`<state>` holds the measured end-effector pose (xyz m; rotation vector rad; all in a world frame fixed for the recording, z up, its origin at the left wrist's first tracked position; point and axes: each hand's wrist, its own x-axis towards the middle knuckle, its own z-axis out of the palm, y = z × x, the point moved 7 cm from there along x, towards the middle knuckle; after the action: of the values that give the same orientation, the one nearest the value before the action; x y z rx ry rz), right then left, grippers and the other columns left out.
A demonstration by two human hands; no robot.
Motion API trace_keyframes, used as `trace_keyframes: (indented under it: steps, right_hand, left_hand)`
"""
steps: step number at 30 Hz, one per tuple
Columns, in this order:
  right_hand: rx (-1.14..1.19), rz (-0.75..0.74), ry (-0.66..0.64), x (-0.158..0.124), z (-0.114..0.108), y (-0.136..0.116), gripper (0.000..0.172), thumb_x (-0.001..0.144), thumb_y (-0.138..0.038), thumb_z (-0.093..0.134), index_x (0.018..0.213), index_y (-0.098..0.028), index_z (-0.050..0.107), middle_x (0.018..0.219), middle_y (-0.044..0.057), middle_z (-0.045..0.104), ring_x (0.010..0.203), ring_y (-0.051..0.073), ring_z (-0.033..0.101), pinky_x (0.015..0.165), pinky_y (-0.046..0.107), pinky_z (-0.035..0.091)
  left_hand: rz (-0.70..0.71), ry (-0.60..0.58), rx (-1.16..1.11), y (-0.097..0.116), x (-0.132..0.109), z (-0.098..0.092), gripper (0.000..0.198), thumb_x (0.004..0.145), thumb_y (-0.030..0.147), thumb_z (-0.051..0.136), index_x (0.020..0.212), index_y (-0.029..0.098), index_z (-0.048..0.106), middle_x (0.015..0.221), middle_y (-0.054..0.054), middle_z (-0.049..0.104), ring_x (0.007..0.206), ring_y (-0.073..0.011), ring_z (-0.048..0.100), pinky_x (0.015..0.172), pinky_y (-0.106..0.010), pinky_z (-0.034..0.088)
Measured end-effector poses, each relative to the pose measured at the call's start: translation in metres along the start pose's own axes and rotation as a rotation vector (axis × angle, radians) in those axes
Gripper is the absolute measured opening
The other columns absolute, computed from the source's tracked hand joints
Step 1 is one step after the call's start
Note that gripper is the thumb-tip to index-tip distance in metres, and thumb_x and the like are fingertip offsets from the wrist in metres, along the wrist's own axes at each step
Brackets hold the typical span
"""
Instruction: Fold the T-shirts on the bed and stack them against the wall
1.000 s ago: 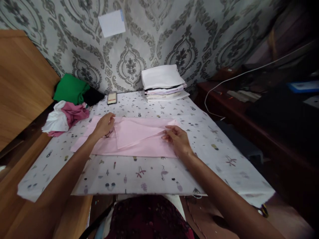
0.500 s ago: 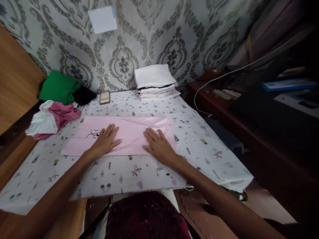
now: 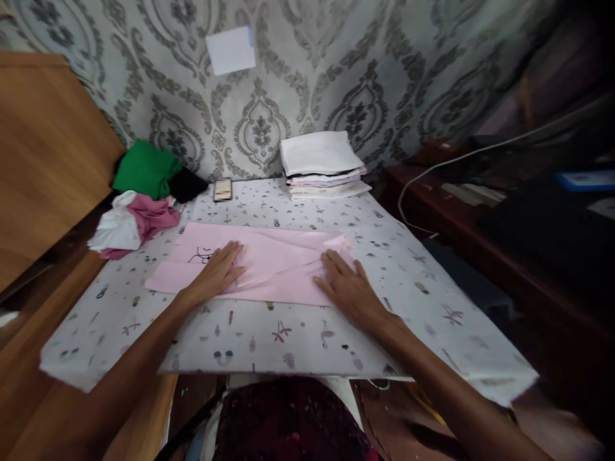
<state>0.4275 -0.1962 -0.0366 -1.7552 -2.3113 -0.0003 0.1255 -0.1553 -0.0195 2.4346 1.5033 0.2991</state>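
A pink garment [image 3: 273, 256], folded into a long strip with a black line drawing near its left end, lies flat on the patterned cloth [image 3: 298, 339] over the table. My left hand [image 3: 218, 272] rests flat on it beside the drawing, fingers stretched out. Toward the right end, my right hand [image 3: 348, 285] presses palm down on the same pink fabric with its fingers spread. Creases run across the fabric between the two hands. Neither hand grips anything.
Behind the garment stands a stack of folded clothes [image 3: 324, 157], white on top. Green fabric [image 3: 147, 169] and a crumpled white and pink garment [image 3: 154, 221] lie at the back left. A small framed card [image 3: 223, 190] sits near the wall. A white cable [image 3: 401, 195] hangs at right.
The view has turned left, so everything appears shifted right. My right hand has slid slightly toward the right end of the pink garment; my left hand stays beside the drawing.
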Motion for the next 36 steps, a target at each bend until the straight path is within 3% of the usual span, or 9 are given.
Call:
trace_keyframes:
  steps: [3, 6, 9, 12, 16, 19, 25, 31, 36]
  right_hand:
    - [0.025, -0.041, 0.085, -0.002, -0.006, -0.007, 0.065, 0.103, -0.051, 0.026, 0.158, -0.016, 0.031, 0.159, 0.017, 0.038, 0.149, 0.031, 0.032, 0.119, 0.059, 0.028]
    - [0.076, -0.175, 0.117, -0.001, -0.014, -0.038, 0.059, 0.105, -0.045, 0.026, 0.154, -0.015, 0.038, 0.158, 0.018, 0.04, 0.149, 0.029, 0.032, 0.12, 0.057, 0.028]
    - [0.136, -0.32, 0.056, 0.005, -0.016, -0.08, 0.054, 0.105, -0.041, 0.028, 0.149, -0.015, 0.045, 0.157, 0.017, 0.043, 0.149, 0.026, 0.033, 0.121, 0.053, 0.029]
    - [0.169, -0.425, -0.028, 0.014, -0.012, -0.119, 0.05, 0.105, -0.038, 0.03, 0.146, -0.015, 0.047, 0.157, 0.015, 0.043, 0.15, 0.026, 0.031, 0.121, 0.052, 0.03]
    - [0.194, -0.502, -0.11, 0.028, -0.004, -0.155, 0.047, 0.104, -0.034, 0.035, 0.145, -0.014, 0.048, 0.158, 0.016, 0.042, 0.151, 0.026, 0.029, 0.121, 0.053, 0.029]
    - [0.177, -0.473, -0.137, 0.04, 0.003, -0.164, 0.047, 0.104, -0.036, 0.035, 0.145, -0.016, 0.048, 0.159, 0.015, 0.04, 0.151, 0.027, 0.028, 0.121, 0.055, 0.026]
    - [0.119, -0.355, -0.098, 0.053, 0.015, -0.152, 0.053, 0.105, -0.044, 0.031, 0.146, -0.015, 0.047, 0.16, 0.018, 0.037, 0.151, 0.03, 0.029, 0.12, 0.056, 0.027]
    - [0.145, -0.36, -0.075, 0.049, 0.019, -0.149, 0.054, 0.105, -0.046, 0.029, 0.146, -0.016, 0.048, 0.159, 0.017, 0.038, 0.15, 0.029, 0.029, 0.12, 0.054, 0.027]
    - [0.208, -0.249, -0.02, 0.072, 0.004, -0.127, 0.051, 0.105, -0.036, 0.025, 0.142, -0.014, 0.052, 0.153, 0.018, 0.047, 0.143, 0.03, 0.041, 0.114, 0.049, 0.035]
  left_hand:
    - [-0.06, 0.166, -0.061, -0.031, -0.018, -0.029, 0.062, 0.099, 0.052, 0.033, 0.15, 0.018, 0.04, 0.158, -0.013, 0.042, 0.146, -0.0261, 0.037, 0.12, -0.043, 0.03]
    - [-0.179, 0.316, 0.009, -0.081, -0.047, -0.062, 0.052, 0.094, 0.043, 0.038, 0.136, 0.016, 0.053, 0.143, -0.014, 0.056, 0.134, -0.0285, 0.049, 0.116, -0.045, 0.036]
    - [-0.288, 0.32, 0.045, -0.125, -0.074, -0.079, 0.046, 0.089, 0.042, 0.041, 0.12, 0.015, 0.061, 0.126, -0.015, 0.064, 0.119, -0.0305, 0.058, 0.106, -0.046, 0.044]
    - [-0.335, 0.261, 0.007, -0.15, -0.088, -0.081, 0.043, 0.087, 0.044, 0.044, 0.114, 0.017, 0.063, 0.111, -0.012, 0.067, 0.103, -0.0288, 0.062, 0.092, -0.043, 0.05]
    - [-0.32, 0.241, 0.044, -0.156, -0.085, -0.081, 0.039, 0.084, 0.043, 0.045, 0.106, 0.018, 0.065, 0.093, -0.008, 0.065, 0.09, -0.0258, 0.059, 0.083, -0.039, 0.047]
    - [-0.29, 0.187, 0.073, -0.156, -0.075, -0.084, 0.024, 0.08, 0.039, 0.049, 0.087, 0.02, 0.062, 0.082, -0.005, 0.062, 0.08, -0.0231, 0.056, 0.075, -0.035, 0.044]
    - [-0.304, 0.292, 0.028, -0.155, -0.063, -0.099, 0.012, 0.082, 0.033, 0.047, 0.079, 0.022, 0.052, 0.081, -0.003, 0.062, 0.075, -0.0201, 0.055, 0.068, -0.031, 0.04]
    - [-0.323, 0.288, 0.064, -0.153, -0.058, -0.087, 0.011, 0.084, 0.03, 0.046, 0.081, 0.022, 0.053, 0.082, -0.003, 0.063, 0.078, -0.0205, 0.055, 0.068, -0.031, 0.038]
    - [-0.3, 0.28, -0.015, -0.155, -0.059, -0.085, 0.022, 0.084, 0.037, 0.048, 0.092, 0.021, 0.06, 0.082, -0.002, 0.062, 0.076, -0.0197, 0.055, 0.07, -0.031, 0.039]
